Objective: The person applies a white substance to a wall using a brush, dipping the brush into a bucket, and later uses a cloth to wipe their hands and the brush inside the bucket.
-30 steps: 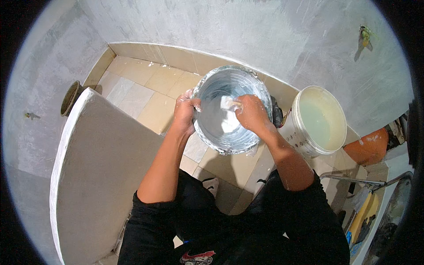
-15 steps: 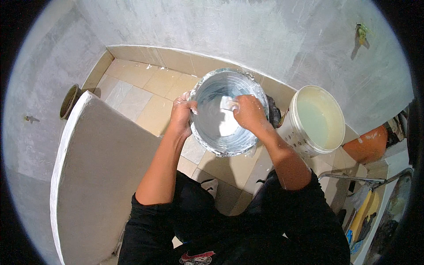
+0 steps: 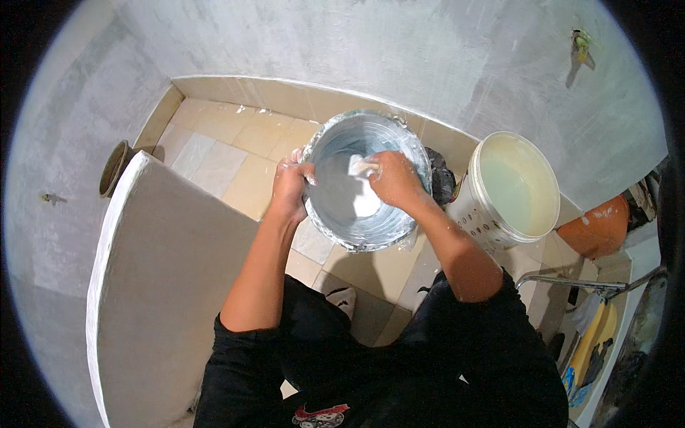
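Note:
A round bucket (image 3: 335, 228) smeared with white paste is in front of me, its mouth facing up at me. On its left rim is my left hand (image 3: 291, 187), closed, with the thumb over the edge and paste on the fingers. My right hand (image 3: 394, 182) reaches inside, closed around a small tool (image 3: 358, 166) coated in white, with a pale handle. Its exact kind is hidden by paste and fingers. Smooth white paste (image 3: 366, 203) lies at the bottom, partly in shadow.
A larger white bucket (image 3: 517, 189) with cloudy pale-green liquid stands at the right, near an orange container (image 3: 598, 227). A low partition (image 3: 171, 285) rises at the left, with a dark round vessel (image 3: 116, 167) behind. A metal frame (image 3: 571, 282) is at the right.
My right hand and the white-coated tool have shifted slightly left inside the bucket, and the tool has turned. My left hand keeps its hold on the rim.

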Available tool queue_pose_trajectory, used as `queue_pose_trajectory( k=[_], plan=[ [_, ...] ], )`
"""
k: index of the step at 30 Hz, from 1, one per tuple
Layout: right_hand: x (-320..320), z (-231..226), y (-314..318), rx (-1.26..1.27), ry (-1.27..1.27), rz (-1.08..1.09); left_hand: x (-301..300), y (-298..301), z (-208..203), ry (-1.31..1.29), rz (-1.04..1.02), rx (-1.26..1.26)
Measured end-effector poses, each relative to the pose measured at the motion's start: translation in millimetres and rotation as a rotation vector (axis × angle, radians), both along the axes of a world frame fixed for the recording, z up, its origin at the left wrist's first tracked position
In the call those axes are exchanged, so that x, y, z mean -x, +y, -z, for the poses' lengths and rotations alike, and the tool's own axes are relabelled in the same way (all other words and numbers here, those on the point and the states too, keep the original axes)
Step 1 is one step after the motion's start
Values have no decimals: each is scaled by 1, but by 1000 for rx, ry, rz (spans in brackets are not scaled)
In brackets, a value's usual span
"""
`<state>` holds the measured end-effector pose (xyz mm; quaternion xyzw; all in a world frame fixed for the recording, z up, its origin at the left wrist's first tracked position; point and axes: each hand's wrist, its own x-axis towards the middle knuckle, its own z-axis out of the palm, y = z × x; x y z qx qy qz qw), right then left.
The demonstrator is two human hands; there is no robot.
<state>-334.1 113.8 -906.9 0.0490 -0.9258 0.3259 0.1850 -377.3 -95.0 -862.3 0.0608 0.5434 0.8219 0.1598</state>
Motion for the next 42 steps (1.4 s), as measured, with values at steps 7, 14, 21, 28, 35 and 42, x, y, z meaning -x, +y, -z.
queue_pose_trajectory(
  k=[7,14,21,28,35,42],
  plan=[
    [-23,-26,-12,-278,-353,-124,-4,-4,-1,15,-41,-3],
    [7,0,-18,256,-95,-121,3,-2,0,2,12,33],
    [-15,-29,-14,-295,-279,49,2,-8,4,52,-1,-2],
    [-4,-17,-28,29,-196,-186,3,-9,1,80,-38,106],
    [-1,-32,-9,-164,-214,103,-4,-11,-7,83,-26,105],
    [-6,-10,-36,-51,-236,-282,-8,-5,-14,108,-9,91]
  ],
)
